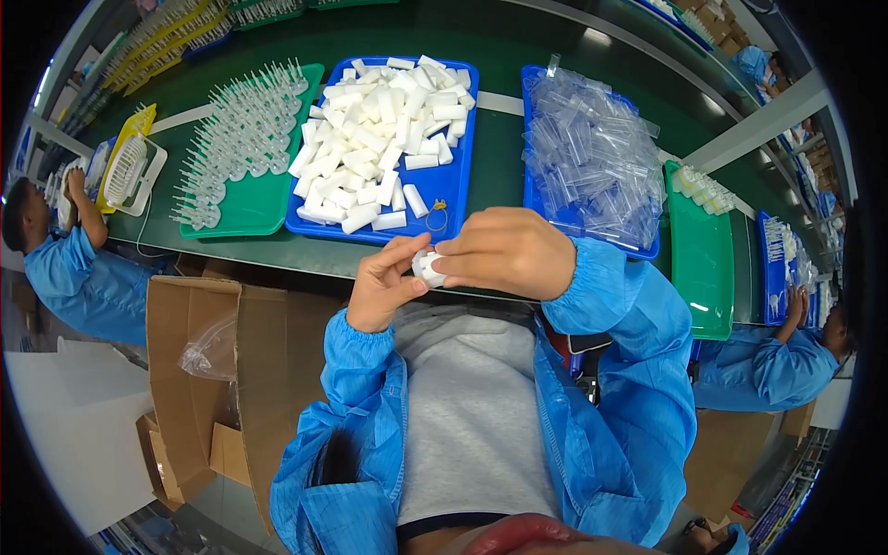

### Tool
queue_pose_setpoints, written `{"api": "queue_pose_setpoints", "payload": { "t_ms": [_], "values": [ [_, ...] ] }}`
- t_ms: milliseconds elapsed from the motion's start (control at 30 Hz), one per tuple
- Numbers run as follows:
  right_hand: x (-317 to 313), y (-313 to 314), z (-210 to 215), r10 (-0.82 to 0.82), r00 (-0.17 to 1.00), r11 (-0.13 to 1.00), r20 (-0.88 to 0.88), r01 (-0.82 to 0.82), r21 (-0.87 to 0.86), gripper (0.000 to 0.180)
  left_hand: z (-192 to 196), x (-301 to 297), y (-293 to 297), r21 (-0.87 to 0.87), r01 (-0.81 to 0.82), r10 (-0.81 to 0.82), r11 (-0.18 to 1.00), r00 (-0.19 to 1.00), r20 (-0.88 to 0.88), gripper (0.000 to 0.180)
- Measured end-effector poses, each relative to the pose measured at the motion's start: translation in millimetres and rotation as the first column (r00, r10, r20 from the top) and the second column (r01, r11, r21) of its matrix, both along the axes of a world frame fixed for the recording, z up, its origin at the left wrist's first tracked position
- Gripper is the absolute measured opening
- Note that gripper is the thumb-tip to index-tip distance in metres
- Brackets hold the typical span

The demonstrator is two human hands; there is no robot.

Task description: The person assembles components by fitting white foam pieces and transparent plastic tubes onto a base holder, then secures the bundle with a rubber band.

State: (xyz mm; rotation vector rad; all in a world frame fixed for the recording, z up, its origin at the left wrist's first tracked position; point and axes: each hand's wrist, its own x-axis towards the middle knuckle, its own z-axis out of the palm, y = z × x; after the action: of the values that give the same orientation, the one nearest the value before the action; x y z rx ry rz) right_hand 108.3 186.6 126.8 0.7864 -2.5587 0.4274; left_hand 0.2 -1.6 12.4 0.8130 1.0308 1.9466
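Just off the near edge of the table, both hands meet on a small white piece [430, 268], rounded at the end that shows. My left hand [377, 285] pinches it between thumb and fingers. From the other side, the fingers of my right hand [509, 252] close over it and hide much of its shape. Straight ahead, a blue tray [472, 102] carries a heap of white foam-like blocks [370, 129]. Beside my right hand, another blue tray [532, 190] is piled with clear plastic sleeves [592, 139].
Left, a green tray [250, 208] holds rows of clear round-based pieces with stems [245, 139]. A yellow loop with thin wire [437, 216] lies by the blocks. Right, a green tray [703, 277] has clear parts. A cardboard box [194, 370] stands lower left. Co-workers [69, 277] sit both sides.
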Motion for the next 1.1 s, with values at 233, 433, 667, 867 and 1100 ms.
{"api": "queue_pose_setpoints", "payload": {
  "t_ms": [233,433,667,867,1100],
  "values": [
    [-55,28,-37,-0.207,0.905,0.874,0.371,0.341,-0.345,0.026,-4,0,-7,-0.058,0.040,-0.031,0.997,0.987,0.155,0.048],
    [-86,9,-75,-0.450,0.840,0.888,0.304,0.456,0.056,0.034,1,1,-10,-0.048,0.058,-0.049,0.997,0.984,0.169,0.051],
    [-98,13,-87,-0.491,0.824,0.866,0.285,0.497,0.054,0.019,-3,-1,-9,-0.018,-0.003,0.007,1.000,0.971,0.239,0.040],
    [-84,20,-53,-0.473,0.821,0.832,0.320,0.536,-0.143,0.019,-2,-1,-7,-0.029,-0.089,0.094,0.996,0.960,0.264,0.041],
    [-62,33,-30,-0.402,0.860,0.799,0.314,0.497,-0.339,0.023,-2,-6,-6,-0.058,-0.147,0.156,0.987,0.963,0.220,0.052]
  ]
}}
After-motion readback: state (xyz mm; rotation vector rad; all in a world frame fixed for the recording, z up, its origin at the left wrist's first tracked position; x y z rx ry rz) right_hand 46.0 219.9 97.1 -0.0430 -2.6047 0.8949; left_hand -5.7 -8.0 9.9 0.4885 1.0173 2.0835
